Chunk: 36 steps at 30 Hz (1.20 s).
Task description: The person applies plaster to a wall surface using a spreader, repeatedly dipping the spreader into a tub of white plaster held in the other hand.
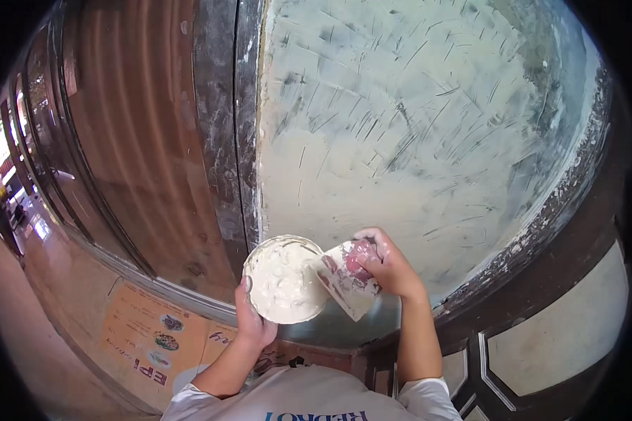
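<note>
My left hand [254, 319] grips a round bowl [284, 277] of creamy white paste from its left side and underneath. My right hand [386, 263] is closed on a wide putty knife [351, 298], its red grip smeared with white. The blade tilts down beside the bowl's right rim, its left edge at the paste; I cannot tell whether it touches. Beyond both hands stands a wall panel [393, 161] covered in uneven pale coating with dark streaks.
A brown glossy door panel [133, 140] with a weathered grey post [225, 126] is on the left. Orange printed sheets [140, 323] lie on the floor at lower left. Dark woodwork with pale inset panels [555, 323] is at right. A bright corridor recedes at far left.
</note>
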Each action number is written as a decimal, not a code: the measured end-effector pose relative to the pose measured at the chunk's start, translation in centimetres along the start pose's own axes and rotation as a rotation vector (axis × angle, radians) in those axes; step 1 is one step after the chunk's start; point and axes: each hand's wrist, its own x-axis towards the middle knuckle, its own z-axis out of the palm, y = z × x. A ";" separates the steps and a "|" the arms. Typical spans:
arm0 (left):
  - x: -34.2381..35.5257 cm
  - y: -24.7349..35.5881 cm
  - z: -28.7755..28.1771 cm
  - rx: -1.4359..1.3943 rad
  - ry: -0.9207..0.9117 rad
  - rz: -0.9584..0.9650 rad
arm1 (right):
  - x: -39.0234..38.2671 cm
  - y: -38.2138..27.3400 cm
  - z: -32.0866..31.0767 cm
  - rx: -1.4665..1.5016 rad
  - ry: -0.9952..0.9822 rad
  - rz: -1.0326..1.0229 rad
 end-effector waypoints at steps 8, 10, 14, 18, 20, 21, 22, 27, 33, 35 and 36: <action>0.4 0.2 0.5 0.011 0.041 0.044 | 1.1 -3.2 0.4 -0.425 -0.083 -0.074; 0.4 0.2 0.5 -0.016 0.032 0.042 | 0.9 -3.8 0.6 -0.380 -0.057 -0.089; 0.3 0.4 0.4 -0.023 0.020 0.041 | 0.8 -3.9 0.6 -0.484 -0.046 -0.070; 0.1 0.4 0.3 -0.042 0.017 0.054 | -0.4 -5.8 1.3 -0.418 0.067 -0.042; -0.1 0.5 0.4 -0.042 0.036 0.066 | -0.6 -5.6 1.1 -0.407 0.064 0.012; -0.1 0.4 0.4 -0.041 0.058 0.078 | -0.9 -5.5 0.9 -0.395 0.061 0.068; -0.2 0.4 0.2 -0.027 0.053 0.115 | -1.3 -5.3 0.8 -0.401 0.069 0.067; -0.1 1.6 0.2 -0.095 0.041 0.136 | -2.9 -3.8 -0.2 -0.682 0.147 -0.264; 0.0 1.9 0.1 -0.130 0.023 0.142 | -2.3 -8.1 -2.1 -0.669 0.416 -0.239; -0.1 1.6 -0.2 -0.114 0.029 0.123 | -1.6 -10.3 -3.1 -0.749 0.518 -0.381; -0.1 1.3 -0.3 -0.097 0.043 0.105 | -1.2 -11.0 -3.8 -0.754 0.525 -0.378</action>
